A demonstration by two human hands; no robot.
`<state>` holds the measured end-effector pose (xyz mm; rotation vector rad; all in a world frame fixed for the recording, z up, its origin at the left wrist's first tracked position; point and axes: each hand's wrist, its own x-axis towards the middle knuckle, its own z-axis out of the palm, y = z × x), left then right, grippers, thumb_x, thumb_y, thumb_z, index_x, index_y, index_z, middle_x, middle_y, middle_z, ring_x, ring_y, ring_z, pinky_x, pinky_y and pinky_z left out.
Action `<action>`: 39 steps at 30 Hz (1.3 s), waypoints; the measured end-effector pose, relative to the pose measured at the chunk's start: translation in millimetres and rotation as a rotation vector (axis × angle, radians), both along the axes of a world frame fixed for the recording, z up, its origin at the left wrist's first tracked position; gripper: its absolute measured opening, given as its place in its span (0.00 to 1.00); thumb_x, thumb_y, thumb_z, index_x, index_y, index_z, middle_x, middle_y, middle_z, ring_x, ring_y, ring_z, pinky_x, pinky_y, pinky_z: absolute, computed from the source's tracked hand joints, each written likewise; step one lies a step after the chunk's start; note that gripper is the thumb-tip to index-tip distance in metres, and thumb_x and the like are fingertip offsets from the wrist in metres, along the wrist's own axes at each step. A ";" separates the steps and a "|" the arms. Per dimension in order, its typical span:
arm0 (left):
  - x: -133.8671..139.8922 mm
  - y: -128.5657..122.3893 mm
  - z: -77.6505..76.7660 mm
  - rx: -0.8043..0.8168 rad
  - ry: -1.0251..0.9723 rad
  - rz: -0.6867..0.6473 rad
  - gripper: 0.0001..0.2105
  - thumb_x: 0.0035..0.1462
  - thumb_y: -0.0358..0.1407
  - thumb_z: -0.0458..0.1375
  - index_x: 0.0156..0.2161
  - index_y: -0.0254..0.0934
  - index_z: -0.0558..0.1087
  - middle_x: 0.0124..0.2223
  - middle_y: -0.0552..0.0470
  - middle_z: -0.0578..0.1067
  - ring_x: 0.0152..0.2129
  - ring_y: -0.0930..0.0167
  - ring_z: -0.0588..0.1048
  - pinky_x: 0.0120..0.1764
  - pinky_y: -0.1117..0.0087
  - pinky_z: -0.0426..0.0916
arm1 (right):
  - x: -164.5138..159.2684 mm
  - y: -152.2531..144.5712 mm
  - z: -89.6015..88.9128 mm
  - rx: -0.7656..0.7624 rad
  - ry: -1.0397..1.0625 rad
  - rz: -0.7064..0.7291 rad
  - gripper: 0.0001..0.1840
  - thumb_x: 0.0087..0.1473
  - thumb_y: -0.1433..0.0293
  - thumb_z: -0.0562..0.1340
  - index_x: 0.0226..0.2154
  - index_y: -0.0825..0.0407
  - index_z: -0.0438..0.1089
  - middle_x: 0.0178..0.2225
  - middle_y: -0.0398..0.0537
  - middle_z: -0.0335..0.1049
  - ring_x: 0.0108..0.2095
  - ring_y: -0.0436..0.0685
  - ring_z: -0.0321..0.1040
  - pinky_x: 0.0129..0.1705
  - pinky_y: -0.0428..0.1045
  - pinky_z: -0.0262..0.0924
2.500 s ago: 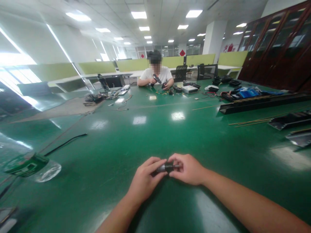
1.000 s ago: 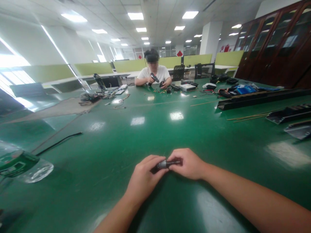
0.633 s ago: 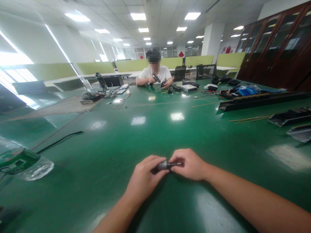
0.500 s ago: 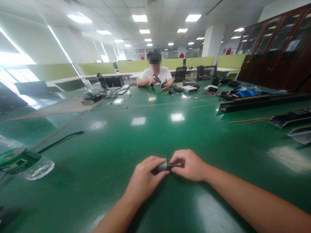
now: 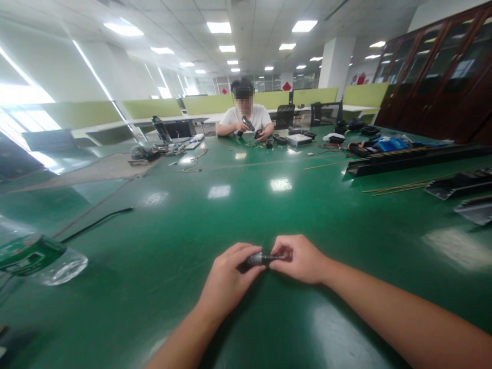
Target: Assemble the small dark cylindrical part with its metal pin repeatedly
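Both my hands meet low over the green table (image 5: 246, 205), holding a small dark cylindrical metal part (image 5: 257, 259) between them. My left hand (image 5: 226, 282) grips its thicker grey end with thumb and fingers. The thin black end is pinched by the fingertips of my right hand (image 5: 302, 259). Most of the part is hidden by my fingers.
A clear plastic bottle with a green label (image 5: 34, 259) lies at the left edge, a black cable (image 5: 96, 223) behind it. Long black rails (image 5: 407, 159) and thin rods (image 5: 395, 188) lie at the right. Across the table a person (image 5: 244, 120) works amid small parts.
My hands and the part have stayed almost where they were; only the fingers shift slightly on the part, and the view wobbles a little.
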<state>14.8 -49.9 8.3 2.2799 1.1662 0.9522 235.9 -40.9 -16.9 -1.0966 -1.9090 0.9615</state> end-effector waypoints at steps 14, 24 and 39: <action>-5.2 3.9 -0.5 0.011 0.046 0.090 0.12 0.53 0.33 0.65 0.44 0.46 0.75 0.43 0.56 0.77 0.41 0.68 0.74 0.47 0.66 0.69 | -0.4 -2.0 4.7 0.028 0.047 -0.089 0.06 0.46 0.71 0.67 0.26 0.54 0.69 0.20 0.40 0.66 0.20 0.48 0.60 0.22 0.43 0.52; -14.9 12.8 -1.0 -0.125 0.166 0.268 0.15 0.59 0.46 0.57 0.48 0.43 0.71 0.42 0.51 0.77 0.38 0.64 0.76 0.44 0.63 0.70 | 5.7 8.7 2.0 -0.217 0.348 -0.020 0.12 0.46 0.64 0.68 0.28 0.54 0.66 0.20 0.40 0.66 0.17 0.48 0.62 0.20 0.44 0.54; -38.4 -18.3 36.4 -0.310 -0.260 0.384 0.26 0.48 0.54 0.65 0.45 0.35 0.74 0.45 0.43 0.78 0.41 0.60 0.78 0.50 0.59 0.73 | 1.8 13.0 -1.2 -0.055 0.155 0.003 0.10 0.44 0.67 0.70 0.27 0.55 0.71 0.22 0.41 0.68 0.23 0.48 0.61 0.26 0.43 0.56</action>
